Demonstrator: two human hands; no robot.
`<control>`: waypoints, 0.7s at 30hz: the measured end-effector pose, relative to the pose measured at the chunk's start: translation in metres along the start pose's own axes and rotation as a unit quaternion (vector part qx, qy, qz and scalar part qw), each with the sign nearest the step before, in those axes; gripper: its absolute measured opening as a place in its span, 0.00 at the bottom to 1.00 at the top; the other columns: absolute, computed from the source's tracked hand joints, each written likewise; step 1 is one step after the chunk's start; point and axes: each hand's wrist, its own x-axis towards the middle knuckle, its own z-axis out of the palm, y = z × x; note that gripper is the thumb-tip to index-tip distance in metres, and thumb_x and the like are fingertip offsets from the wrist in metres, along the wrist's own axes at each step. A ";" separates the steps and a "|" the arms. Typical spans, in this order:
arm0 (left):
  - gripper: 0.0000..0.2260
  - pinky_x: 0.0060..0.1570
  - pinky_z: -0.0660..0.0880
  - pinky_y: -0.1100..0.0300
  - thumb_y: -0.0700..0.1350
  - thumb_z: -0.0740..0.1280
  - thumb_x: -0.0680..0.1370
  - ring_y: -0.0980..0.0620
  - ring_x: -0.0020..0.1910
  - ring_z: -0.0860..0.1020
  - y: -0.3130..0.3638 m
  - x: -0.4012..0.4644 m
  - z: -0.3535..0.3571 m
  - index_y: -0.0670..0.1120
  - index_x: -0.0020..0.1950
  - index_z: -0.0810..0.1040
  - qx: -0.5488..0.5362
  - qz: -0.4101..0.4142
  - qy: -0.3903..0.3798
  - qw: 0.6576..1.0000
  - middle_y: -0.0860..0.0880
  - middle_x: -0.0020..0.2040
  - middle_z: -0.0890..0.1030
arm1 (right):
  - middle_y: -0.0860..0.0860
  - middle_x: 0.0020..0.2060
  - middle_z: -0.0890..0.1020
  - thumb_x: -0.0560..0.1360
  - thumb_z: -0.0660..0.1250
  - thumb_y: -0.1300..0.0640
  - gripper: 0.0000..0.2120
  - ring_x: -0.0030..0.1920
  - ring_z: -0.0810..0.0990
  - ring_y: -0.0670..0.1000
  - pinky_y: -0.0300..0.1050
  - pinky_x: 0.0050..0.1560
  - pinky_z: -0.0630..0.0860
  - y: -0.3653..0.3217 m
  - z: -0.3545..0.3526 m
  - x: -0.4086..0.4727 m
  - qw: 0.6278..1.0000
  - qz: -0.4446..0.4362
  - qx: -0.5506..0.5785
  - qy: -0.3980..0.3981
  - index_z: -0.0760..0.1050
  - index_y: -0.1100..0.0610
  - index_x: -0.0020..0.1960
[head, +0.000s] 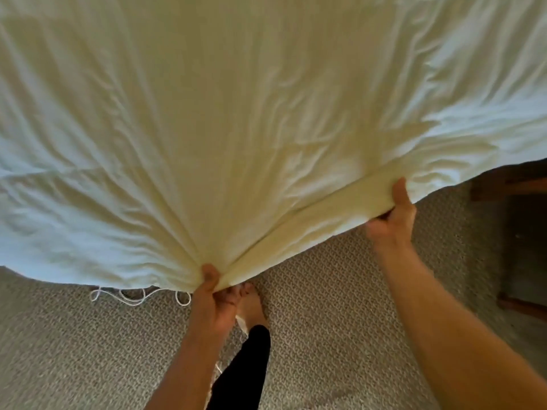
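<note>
A large cream-white sheet (251, 113) billows out in front of me and fills the upper two thirds of the view. My left hand (211, 297) pinches its near edge at the lower centre, thumb on top, where the cloth gathers into folds. My right hand (393, 214) grips the same folded hem farther right and higher, thumb over the edge and fingers curled beneath. The hem runs taut between both hands. Thin white ties (136, 295) dangle from the edge to the left of my left hand.
Patterned beige carpet (325, 291) covers the floor below the sheet. My bare foot (251, 303) and a black trouser leg (245, 368) stand just under my left hand. Dark wooden furniture (521, 232) stands at the right edge.
</note>
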 end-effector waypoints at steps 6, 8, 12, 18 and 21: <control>0.22 0.64 0.72 0.39 0.47 0.74 0.73 0.39 0.63 0.77 -0.086 -0.007 0.087 0.44 0.65 0.77 0.024 -0.136 -0.094 0.986 0.42 0.62 0.80 | 0.54 0.58 0.83 0.74 0.67 0.56 0.26 0.59 0.82 0.55 0.54 0.52 0.82 0.000 -0.102 -0.022 0.995 0.075 0.006 0.064 0.69 0.54 0.72; 0.12 0.56 0.75 0.42 0.43 0.67 0.79 0.42 0.58 0.80 -0.126 -0.006 0.111 0.44 0.62 0.78 0.084 -0.161 -0.050 0.982 0.43 0.54 0.84 | 0.52 0.51 0.85 0.68 0.73 0.60 0.29 0.50 0.85 0.52 0.45 0.40 0.83 -0.006 -0.131 -0.034 0.992 0.104 0.007 0.066 0.73 0.55 0.68; 0.07 0.55 0.77 0.54 0.44 0.69 0.78 0.48 0.51 0.81 -0.157 -0.001 0.087 0.44 0.55 0.79 0.068 -0.075 0.065 0.993 0.47 0.49 0.84 | 0.55 0.53 0.84 0.62 0.82 0.54 0.22 0.53 0.84 0.56 0.52 0.47 0.83 -0.072 -0.112 0.004 0.997 0.075 -0.006 0.004 0.83 0.56 0.54; 0.36 0.51 0.80 0.43 0.40 0.83 0.53 0.45 0.59 0.81 -0.199 -0.002 0.092 0.48 0.61 0.81 -0.088 -0.003 -0.028 0.996 0.49 0.60 0.82 | 0.57 0.66 0.78 0.78 0.64 0.50 0.25 0.64 0.78 0.61 0.63 0.61 0.76 -0.179 -0.108 0.068 0.996 0.051 -0.006 -0.074 0.67 0.54 0.74; 0.15 0.61 0.75 0.43 0.47 0.70 0.77 0.44 0.60 0.79 -0.285 -0.020 0.171 0.47 0.62 0.79 -0.014 -0.047 -0.056 0.997 0.45 0.60 0.82 | 0.55 0.54 0.84 0.72 0.71 0.56 0.30 0.49 0.85 0.53 0.48 0.46 0.83 -0.176 -0.180 0.036 0.992 0.123 0.015 -0.018 0.69 0.57 0.72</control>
